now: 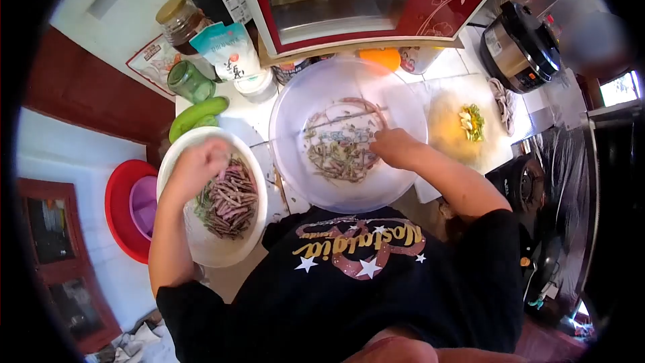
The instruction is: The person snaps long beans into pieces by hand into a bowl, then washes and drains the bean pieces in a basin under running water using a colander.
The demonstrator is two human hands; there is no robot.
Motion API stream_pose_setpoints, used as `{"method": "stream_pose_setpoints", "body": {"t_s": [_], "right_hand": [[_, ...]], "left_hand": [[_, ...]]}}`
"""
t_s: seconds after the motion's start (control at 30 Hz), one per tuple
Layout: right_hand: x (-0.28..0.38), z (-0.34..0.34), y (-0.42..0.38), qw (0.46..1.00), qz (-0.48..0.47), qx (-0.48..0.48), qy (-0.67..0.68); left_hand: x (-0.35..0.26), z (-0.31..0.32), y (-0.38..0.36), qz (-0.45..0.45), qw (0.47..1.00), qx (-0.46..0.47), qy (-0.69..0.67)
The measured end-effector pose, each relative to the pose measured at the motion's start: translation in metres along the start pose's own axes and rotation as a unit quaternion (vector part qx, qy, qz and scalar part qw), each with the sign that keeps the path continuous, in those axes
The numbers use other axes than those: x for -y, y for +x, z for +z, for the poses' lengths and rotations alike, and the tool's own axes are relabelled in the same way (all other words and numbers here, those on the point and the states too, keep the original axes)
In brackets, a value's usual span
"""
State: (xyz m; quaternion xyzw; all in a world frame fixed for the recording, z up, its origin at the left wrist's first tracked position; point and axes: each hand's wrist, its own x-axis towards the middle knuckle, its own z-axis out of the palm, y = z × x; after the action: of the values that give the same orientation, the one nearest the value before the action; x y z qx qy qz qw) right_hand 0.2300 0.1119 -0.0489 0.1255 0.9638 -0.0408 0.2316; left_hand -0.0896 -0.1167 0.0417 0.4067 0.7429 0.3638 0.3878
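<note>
My left hand (205, 161) is over the white basin (256, 235) on the left, above a pile of short purplish bean pieces (232, 202). Its fingers are bent and blurred, and I cannot make out anything in them. My right hand (392, 146) reaches into the large clear plastic bowl (289, 168), its fingers pressed together on a long reddish-purple bean (366, 103) that curves up and left. Small green and brown scraps (342, 158) lie on the bottom of that bowl.
Green gourds (197, 117), a green glass jar (189, 81) and a teal-white bag (227, 50) stand behind the basin. Chopped garlic and greens (472, 123) lie on a cutting board (447, 101) at right. A cooker (521, 47) is farther back; red tub (121, 212) at left.
</note>
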Motion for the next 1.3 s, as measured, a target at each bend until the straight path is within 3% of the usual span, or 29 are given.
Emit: {"method": "stream_pose_setpoints", "body": {"t_s": [0.03,0.07,0.13,0.17,0.23,0.27,0.3,0.37,0.4,0.43,0.5,0.53,0.63,0.7,0.73,0.77,0.8,0.87,0.93,1.0,1.07,1.13,1.23,1.3], "right_hand": [[0.002,-0.001,0.001,1.000,0.007,-0.005,0.004],[0.002,0.002,0.004,1.000,0.004,-0.003,0.002],[0.000,0.005,0.009,0.999,-0.026,-0.004,-0.031],[-0.003,0.003,0.008,0.999,-0.027,-0.006,-0.034],[-0.008,-0.018,-0.003,0.987,-0.077,-0.112,0.081],[-0.009,-0.031,-0.008,0.988,-0.078,-0.114,0.073],[-0.008,-0.043,-0.013,0.974,-0.081,-0.135,0.164],[-0.002,-0.061,-0.021,0.930,-0.087,-0.189,0.303],[0.003,-0.066,-0.024,0.932,-0.086,-0.195,0.294],[0.006,-0.071,-0.028,0.906,-0.047,-0.187,0.376],[0.014,-0.081,-0.036,0.834,0.001,-0.166,0.526],[0.018,-0.082,-0.037,0.838,0.000,-0.172,0.517],[0.029,-0.084,-0.040,0.771,0.001,-0.229,0.594],[0.031,-0.077,-0.039,0.787,0.022,-0.265,0.557],[0.033,-0.078,-0.039,0.798,0.042,-0.294,0.525],[0.033,-0.083,-0.044,0.837,0.056,-0.306,0.451],[0.031,-0.087,-0.048,0.836,0.057,-0.306,0.452],[0.024,-0.094,-0.053,0.830,0.093,-0.382,0.396],[0.023,-0.113,-0.058,0.814,0.127,-0.394,0.407],[0.022,-0.123,-0.057,0.848,0.032,-0.412,0.332],[0.015,-0.123,-0.054,0.865,-0.011,-0.417,0.280],[0.012,-0.123,-0.052,0.924,-0.052,-0.350,0.145],[0.011,-0.120,-0.048,0.911,-0.058,-0.376,0.161],[0.013,-0.112,-0.043,0.888,-0.040,-0.417,0.190]], "left_hand": [[-0.002,-0.003,-0.014,0.018,0.981,0.004,0.191],[-0.004,-0.005,-0.022,0.036,0.927,0.007,0.374],[-0.007,0.000,-0.026,0.029,0.905,-0.040,0.423],[-0.011,0.004,-0.026,0.060,0.920,-0.078,0.379],[-0.021,0.016,-0.022,0.093,0.932,-0.122,0.329],[-0.026,0.024,-0.018,0.116,0.961,-0.094,0.232],[-0.033,0.033,-0.014,0.139,0.979,-0.066,0.132],[-0.055,0.056,-0.004,0.144,0.987,0.017,0.074],[-0.055,0.071,0.009,0.159,0.985,0.067,0.024],[-0.062,0.083,0.019,0.151,0.984,0.095,0.027],[-0.070,0.117,0.034,0.179,0.977,0.098,-0.054],[-0.077,0.129,0.041,0.190,0.976,0.093,-0.054],[-0.088,0.158,0.057,0.227,0.969,0.086,-0.050],[-0.085,0.173,0.065,0.245,0.952,0.063,-0.172],[-0.086,0.174,0.066,0.248,0.951,0.065,-0.171],[-0.088,0.175,0.065,0.213,0.953,0.086,-0.197],[-0.088,0.175,0.065,0.177,0.953,0.107,-0.224],[-0.088,0.171,0.067,0.194,0.961,0.096,-0.173],[-0.088,0.168,0.066,0.210,0.966,0.086,-0.124],[-0.092,0.166,0.062,0.303,0.952,0.042,0.024],[-0.094,0.165,0.061,0.319,0.945,0.040,0.052],[-0.094,0.166,0.061,0.333,0.939,0.032,0.077],[-0.091,0.164,0.061,0.300,0.953,0.039,0.008],[-0.092,0.161,0.064,0.168,0.970,0.130,-0.117]]}}
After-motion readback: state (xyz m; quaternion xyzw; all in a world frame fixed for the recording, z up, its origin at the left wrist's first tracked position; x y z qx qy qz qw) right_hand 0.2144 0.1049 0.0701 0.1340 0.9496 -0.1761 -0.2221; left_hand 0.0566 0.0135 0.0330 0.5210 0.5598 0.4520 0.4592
